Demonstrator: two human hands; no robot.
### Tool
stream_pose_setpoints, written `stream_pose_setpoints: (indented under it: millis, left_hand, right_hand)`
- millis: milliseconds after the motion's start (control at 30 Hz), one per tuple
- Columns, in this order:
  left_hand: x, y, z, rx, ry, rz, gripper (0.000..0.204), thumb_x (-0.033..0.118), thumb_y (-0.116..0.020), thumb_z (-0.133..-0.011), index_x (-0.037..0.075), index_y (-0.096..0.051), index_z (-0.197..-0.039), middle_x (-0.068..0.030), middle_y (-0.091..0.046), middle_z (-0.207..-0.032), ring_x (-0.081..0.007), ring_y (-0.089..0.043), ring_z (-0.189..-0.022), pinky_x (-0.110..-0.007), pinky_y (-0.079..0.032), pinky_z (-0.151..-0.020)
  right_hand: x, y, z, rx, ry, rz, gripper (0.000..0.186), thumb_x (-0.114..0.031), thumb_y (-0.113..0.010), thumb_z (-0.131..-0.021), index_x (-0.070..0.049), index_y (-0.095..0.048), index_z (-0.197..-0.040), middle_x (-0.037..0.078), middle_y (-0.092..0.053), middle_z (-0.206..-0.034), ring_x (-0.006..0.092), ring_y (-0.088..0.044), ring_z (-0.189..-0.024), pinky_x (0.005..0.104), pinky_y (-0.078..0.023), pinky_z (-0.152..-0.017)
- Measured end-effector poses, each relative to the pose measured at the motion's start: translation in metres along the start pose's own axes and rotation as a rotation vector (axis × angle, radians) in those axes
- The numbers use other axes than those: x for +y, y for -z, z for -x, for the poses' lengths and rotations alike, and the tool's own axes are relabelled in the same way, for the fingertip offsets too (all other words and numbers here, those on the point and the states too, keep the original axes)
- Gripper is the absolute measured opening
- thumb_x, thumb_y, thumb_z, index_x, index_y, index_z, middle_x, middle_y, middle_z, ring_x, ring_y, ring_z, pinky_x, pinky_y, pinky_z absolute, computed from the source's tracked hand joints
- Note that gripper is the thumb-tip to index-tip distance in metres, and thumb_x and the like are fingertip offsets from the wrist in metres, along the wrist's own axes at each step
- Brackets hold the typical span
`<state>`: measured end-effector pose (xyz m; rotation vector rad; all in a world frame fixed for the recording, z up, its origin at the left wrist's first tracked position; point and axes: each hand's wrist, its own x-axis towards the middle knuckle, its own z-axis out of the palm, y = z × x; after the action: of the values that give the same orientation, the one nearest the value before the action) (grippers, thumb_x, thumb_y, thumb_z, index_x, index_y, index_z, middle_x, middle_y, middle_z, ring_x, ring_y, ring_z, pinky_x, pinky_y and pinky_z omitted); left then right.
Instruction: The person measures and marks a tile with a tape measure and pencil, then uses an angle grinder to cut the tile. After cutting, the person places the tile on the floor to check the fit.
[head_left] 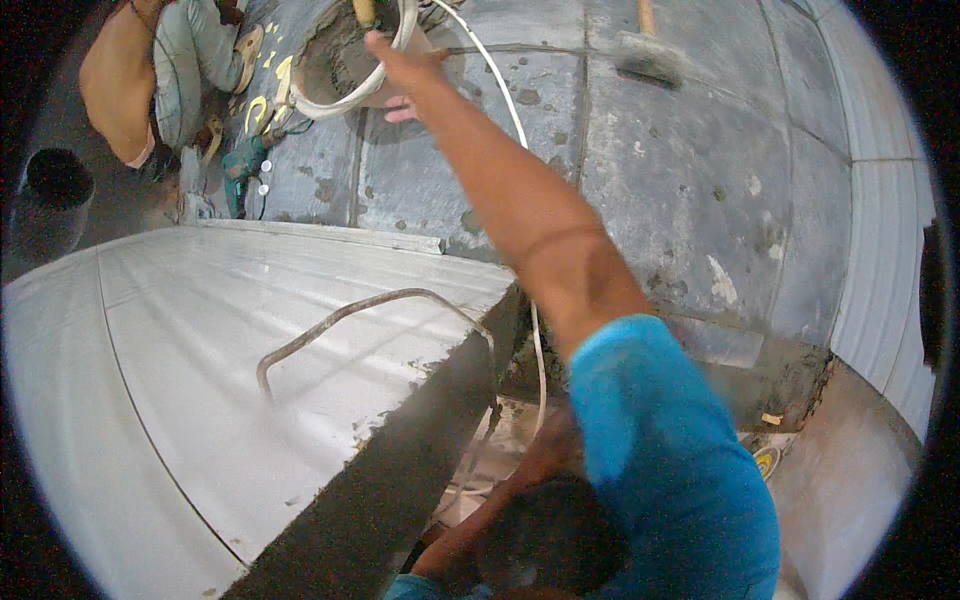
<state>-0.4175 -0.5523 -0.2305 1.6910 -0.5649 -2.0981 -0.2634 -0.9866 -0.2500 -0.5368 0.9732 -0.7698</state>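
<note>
My right hand (410, 78) reaches across to the far left with thumb and fingers spread, at the rim of a pale bucket (350, 100). No grip on anything shows in it. Grey wet mortar (335, 55) fills part of the bucket, and a tool with a yellowish handle (364, 12) stands in it, close to my thumb. Low in the picture my left hand (560, 440) is blurred and partly covered by my right sleeve (670, 440). Its fingers are hidden.
A bent metal rod (350, 310) arches over a white panelled ledge (230, 320). A white hose (505, 85) crosses the grey floor. A wooden-handled mallet (650, 60), a green power tool (243, 165) and a dark bucket (55, 215) stand around. Another person (120, 85) crouches far left.
</note>
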Motion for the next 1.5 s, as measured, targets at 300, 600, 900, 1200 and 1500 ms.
stream_pose_setpoints:
  millis: [300, 600, 900, 1200, 1500]
  left_hand:
    - [-0.029, -0.013, 0.001, -0.063, 0.014, 0.021, 0.030, 0.034, -0.055, -0.102, 0.007, -0.059, -0.112, -0.0030, -0.060, -0.091, -0.0149, -0.056, -0.080, -0.031, -0.046, -0.071]
    - [-0.039, -0.026, -0.003, 0.120, -0.076, -0.022, 0.025, 0.028, -0.056, -0.102, 0.005, -0.058, -0.112, -0.0054, -0.062, -0.090, -0.0175, -0.059, -0.080, -0.034, -0.048, -0.070]
    - [-0.016, -0.012, -0.009, -0.032, 0.101, 0.315, 0.041, 0.044, -0.051, -0.102, 0.006, -0.059, -0.115, -0.0050, -0.062, -0.088, -0.0191, -0.059, -0.079, -0.037, -0.048, -0.070]
    - [-0.014, -0.003, 0.004, 0.015, -0.087, -0.019, 0.045, 0.048, -0.050, -0.101, 0.005, -0.063, -0.110, -0.0034, -0.062, -0.087, -0.0171, -0.057, -0.079, -0.035, -0.047, -0.071]
    - [0.050, -0.030, 0.033, 0.153, -0.106, 0.140, 0.040, 0.043, -0.054, -0.101, 0.007, -0.057, -0.119, 0.0015, -0.057, -0.088, -0.0098, -0.050, -0.075, -0.027, -0.045, -0.068]
  right_hand:
    - [0.020, 0.040, -0.029, 0.295, 0.009, -0.008, 0.051, -0.009, -0.070, -0.080, 0.004, -0.053, -0.126, 0.019, -0.063, -0.109, 0.0339, -0.066, -0.095, 0.0510, -0.060, -0.076]
    - [-0.061, 0.141, -0.020, 0.163, 0.259, -0.317, 0.052, -0.011, -0.070, -0.084, 0.001, -0.043, -0.127, 0.019, -0.053, -0.115, 0.0365, -0.062, -0.099, 0.0541, -0.059, -0.073]
    - [-0.113, 0.157, -0.058, 0.206, 0.357, -0.651, 0.041, -0.018, -0.054, -0.100, 0.004, -0.049, -0.135, 0.019, -0.056, -0.123, 0.0322, -0.063, -0.101, 0.0443, -0.057, -0.087]
    - [0.058, 0.108, -0.039, 0.448, 0.324, 1.454, 0.055, -0.038, -0.069, -0.087, -0.002, -0.057, -0.127, 0.017, -0.061, -0.121, 0.0380, -0.060, -0.117, 0.0551, -0.051, -0.089]
    - [-0.093, 0.158, 0.074, 0.414, 0.917, 0.884, 0.035, -0.027, -0.060, -0.090, -0.003, -0.065, -0.114, 0.011, -0.069, -0.091, 0.0218, -0.064, -0.081, 0.0364, -0.050, -0.072]
